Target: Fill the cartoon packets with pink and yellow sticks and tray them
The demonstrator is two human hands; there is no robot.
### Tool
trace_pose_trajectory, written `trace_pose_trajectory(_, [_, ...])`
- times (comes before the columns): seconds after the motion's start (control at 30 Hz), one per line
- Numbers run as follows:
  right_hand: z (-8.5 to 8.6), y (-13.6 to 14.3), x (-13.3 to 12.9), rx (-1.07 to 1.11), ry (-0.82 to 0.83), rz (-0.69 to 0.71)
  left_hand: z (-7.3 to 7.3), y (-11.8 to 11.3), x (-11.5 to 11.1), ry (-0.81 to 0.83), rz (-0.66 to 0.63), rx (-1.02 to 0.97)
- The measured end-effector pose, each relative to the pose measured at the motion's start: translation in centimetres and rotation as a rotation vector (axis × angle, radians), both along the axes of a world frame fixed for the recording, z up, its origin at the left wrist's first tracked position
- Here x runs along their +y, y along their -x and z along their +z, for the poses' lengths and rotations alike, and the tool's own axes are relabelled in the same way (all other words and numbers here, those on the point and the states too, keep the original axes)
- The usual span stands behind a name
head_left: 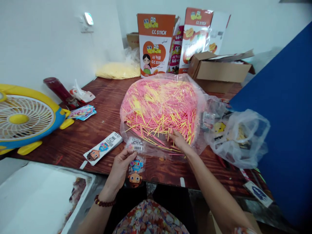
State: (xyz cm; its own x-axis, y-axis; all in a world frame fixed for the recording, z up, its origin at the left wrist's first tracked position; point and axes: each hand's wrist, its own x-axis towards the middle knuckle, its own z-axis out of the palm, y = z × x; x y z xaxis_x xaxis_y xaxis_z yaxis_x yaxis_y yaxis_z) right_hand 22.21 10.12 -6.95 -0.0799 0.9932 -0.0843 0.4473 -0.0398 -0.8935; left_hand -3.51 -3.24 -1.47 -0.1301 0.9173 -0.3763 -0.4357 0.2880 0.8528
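A large clear plastic bag [200,97] lies open on the wooden table, holding a heap of thin pink and yellow sticks [161,107]. My right hand [179,141] reaches into the bag's near side, its fingertips at the sticks and closed around something too small to make out. Nearer the table's front edge, my left hand [124,161] pinches a small clear printed packet [136,165] with a cartoon face and a barcode. Left of that hand lies a stack of similar printed packets [103,148].
A yellow and blue fan [26,113] stands at the left, near a dark red bottle [59,91] and colourful cards [83,112]. Printed boxes [156,42] and an open carton [219,71] stand behind. A white plastic bag [243,139] sits at the right beside a blue panel [280,113].
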Motion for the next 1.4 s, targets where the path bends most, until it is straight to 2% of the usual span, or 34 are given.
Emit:
trace_pose_trajectory(0.1, [-0.5,1.0,-0.5,0.330,-0.076,-0.103,0.0,-0.4,0.0,0.021,-0.013,0.001])
trace_pose_trajectory(0.23, [-0.9,2.6,-1.6,0.454,-0.232,-0.189,-0.2,-0.5,0.1,0.014,-0.038,0.013])
trace_pose_trajectory(0.33, [-1.2,3.1,-2.2,0.455,-0.240,-0.141,-0.2,-0.4,0.1,-0.004,-0.036,0.016])
trace_pose_trajectory(0.47, [-1.5,3.0,-2.5,0.428,-0.155,-0.106,-0.3,-0.5,0.1,-0.003,-0.034,0.025])
trace_pose_trajectory(0.7, [-0.4,3.6,-3.2,0.372,-0.186,-0.050,-0.2,-1.1,0.0,0.025,-0.055,0.031])
trace_pose_trajectory(0.8, [-0.5,3.8,-3.1,0.312,-0.212,-0.054,-0.2,-1.0,0.0,0.007,-0.079,0.036])
trace_pose_trajectory(0.93, [-0.5,3.7,-2.7,0.350,-0.106,-0.061,-0.5,-0.8,0.4,-0.066,-0.078,0.094])
trace_pose_trajectory(1.0, [0.6,3.7,-2.9,0.407,-0.062,-0.059,-0.5,-0.7,0.8,-0.096,-0.110,0.177])
trace_pose_trajectory(1.1, [3.8,3.7,-3.8,0.423,-0.121,0.087,0.0,-0.8,1.4,-0.125,-0.233,0.307])
trace_pose_trajectory(1.23, [7.9,4.2,-5.3,0.140,-0.296,0.353,1.1,-0.9,2.0,-0.184,-0.352,0.391])
trace_pose_trajectory(1.3, [8.7,4.6,-5.8,0.001,-0.327,0.476,1.4,-0.9,2.1,-0.203,-0.393,0.419])
trace_pose_trajectory(1.4, [8.6,5.0,-6.2,-0.131,-0.329,0.577,1.4,-0.8,2.0,-0.221,-0.407,0.448])
